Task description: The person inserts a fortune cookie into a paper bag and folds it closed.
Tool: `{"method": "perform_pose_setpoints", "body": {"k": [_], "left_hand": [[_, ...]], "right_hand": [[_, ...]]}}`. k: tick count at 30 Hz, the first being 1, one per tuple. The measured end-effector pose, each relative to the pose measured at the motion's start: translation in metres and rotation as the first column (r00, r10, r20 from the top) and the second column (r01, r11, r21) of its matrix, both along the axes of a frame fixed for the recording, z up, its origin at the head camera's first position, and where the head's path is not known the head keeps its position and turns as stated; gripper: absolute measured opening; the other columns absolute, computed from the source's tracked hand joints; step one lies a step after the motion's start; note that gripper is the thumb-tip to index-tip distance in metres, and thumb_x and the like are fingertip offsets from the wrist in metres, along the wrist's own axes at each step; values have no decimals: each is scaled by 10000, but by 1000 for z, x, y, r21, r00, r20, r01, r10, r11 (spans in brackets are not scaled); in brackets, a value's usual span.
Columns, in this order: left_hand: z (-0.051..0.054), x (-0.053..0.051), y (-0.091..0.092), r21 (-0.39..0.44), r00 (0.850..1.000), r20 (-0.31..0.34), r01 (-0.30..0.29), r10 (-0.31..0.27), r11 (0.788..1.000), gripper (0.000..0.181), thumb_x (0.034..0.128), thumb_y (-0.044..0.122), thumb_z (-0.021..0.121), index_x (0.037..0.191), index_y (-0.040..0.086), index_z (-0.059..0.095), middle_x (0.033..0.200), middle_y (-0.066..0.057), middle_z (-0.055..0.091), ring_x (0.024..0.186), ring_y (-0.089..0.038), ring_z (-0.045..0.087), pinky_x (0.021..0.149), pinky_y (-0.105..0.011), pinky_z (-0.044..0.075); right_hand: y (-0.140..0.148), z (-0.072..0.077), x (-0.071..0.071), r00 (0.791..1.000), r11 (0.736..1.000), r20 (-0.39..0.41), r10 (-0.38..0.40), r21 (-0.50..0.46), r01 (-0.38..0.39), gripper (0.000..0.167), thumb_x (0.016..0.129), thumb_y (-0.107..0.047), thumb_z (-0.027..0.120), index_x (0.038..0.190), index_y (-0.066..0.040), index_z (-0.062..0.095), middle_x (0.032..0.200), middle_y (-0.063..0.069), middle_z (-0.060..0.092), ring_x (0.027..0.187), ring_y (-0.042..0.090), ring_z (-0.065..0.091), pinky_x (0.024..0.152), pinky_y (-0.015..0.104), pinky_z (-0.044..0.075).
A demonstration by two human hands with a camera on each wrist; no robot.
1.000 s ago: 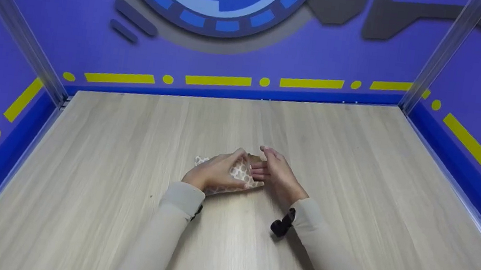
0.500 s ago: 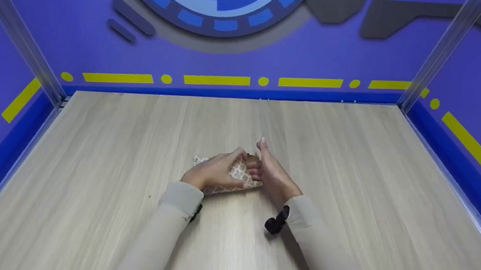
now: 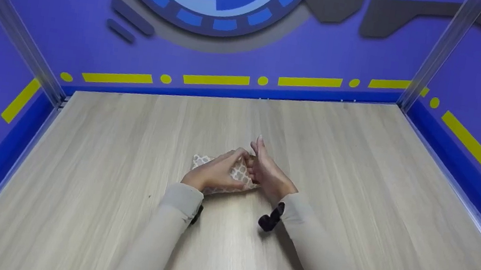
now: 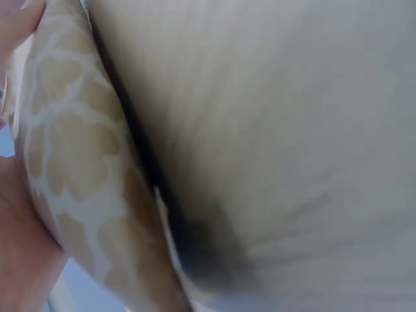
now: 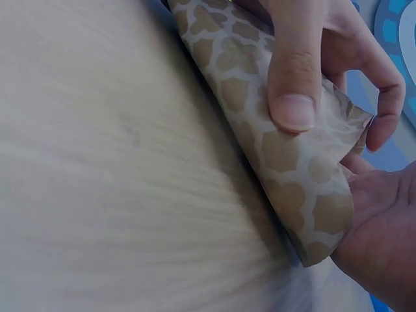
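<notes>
Right hand moved in to the mouth of the patterned bag.
Over the last second we see the right hand (image 3: pixel 270 174) close in on the left hand (image 3: pixel 217 173), its fingers now reaching into the mouth of the bag (image 3: pixel 241 173). We see the left thumb and fingers spread around that end, gripping its edges; the bag's body lies beneath them, and whether it rests fully on the table (image 3: pixel 334 166) we cannot tell. The right thumb stands straight up, outside; its fingertips are hidden, so we cannot tell whether they hold anything. We judge the work now centres inside the mouth.
</notes>
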State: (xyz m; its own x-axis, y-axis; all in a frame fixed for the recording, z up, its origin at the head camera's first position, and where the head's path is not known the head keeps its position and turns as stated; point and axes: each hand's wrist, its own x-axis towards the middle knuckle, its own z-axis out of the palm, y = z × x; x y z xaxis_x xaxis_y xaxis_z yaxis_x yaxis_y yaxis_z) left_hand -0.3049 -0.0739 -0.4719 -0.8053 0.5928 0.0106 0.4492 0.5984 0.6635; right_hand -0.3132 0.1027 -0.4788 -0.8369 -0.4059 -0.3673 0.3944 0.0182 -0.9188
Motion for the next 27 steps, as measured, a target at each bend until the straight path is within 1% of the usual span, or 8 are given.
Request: {"method": "perform_pose_setpoints", "body": {"k": [3,6,8,11,14,20,23,27], "left_hand": [[1,1,0,8,1000,1,-3,3,1000,649,757,298,781,1286,248,408,1277,5,524,1211,-180,506,1053,-375,395],[1,1,-1,8,1000,16,-18,18,1000,694,753,330,783,1314,262,381,1332,-2,506,1250,-206,495,1057,-398,395],[1,2,-1,0,999,29,-25,25,1000,716,761,370,771,1338,276,358,1370,-24,491,1280,-243,480,1060,-432,391],[2,2,-2,-17,998,48,-33,33,999,724,788,441,735,1371,288,335,1409,-76,473,1314,-294,453,1069,-472,374],[3,1,-2,-23,998,53,-31,32,999,723,825,476,691,1413,284,316,1439,-110,452,1335,-311,432,1083,-478,359],[5,-1,-5,-51,998,49,-36,38,998,724,878,497,624,1474,238,304,1495,-76,410,1367,-276,402,1108,-449,338],[7,-2,-8,-80,998,41,-43,46,996,700,901,514,578,1478,208,327,1506,-54,401,1384,-261,382,1125,-444,315],[7,-2,-11,-113,998,26,-53,56,992,667,927,531,515,1470,172,370,1505,-53,407,1399,-268,360,1145,-534,233]], "right_hand": [[-1,-1,0,1000,1000,9,19,-18,-19,937,789,-867,174,1535,-353,-62,1592,142,167,1387,323,355,1064,450,351],[-1,-1,-1,999,999,5,37,-34,-36,896,837,-822,169,1539,-320,-73,1606,134,119,1429,328,272,1110,473,298],[1,-2,0,999,999,-3,45,-27,-45,826,892,-758,144,1543,-298,-73,1596,133,172,1421,313,295,1108,455,314],[3,-3,1,998,999,-41,41,1,-41,743,962,-654,160,1554,-240,-13,1533,125,340,1340,279,429,1053,403,386],[6,-2,2,994,997,-90,66,47,-62,706,990,-601,219,1545,-174,133,1440,138,468,1240,270,525,1004,372,427],[13,3,3,980,988,-191,60,153,-30,688,1008,-532,311,1501,-58,241,1405,195,483,1228,310,535,1004,400,443],[17,6,2,973,985,-228,45,175,-4,638,1017,-480,352,1448,-12,305,1300,212,556,1159,306,582,979,411,469],[24,9,2,967,984,-251,42,180,4,607,1011,-454,402,1415,-3,360,1183,167,633,1056,254,633,934,406,503]]}}
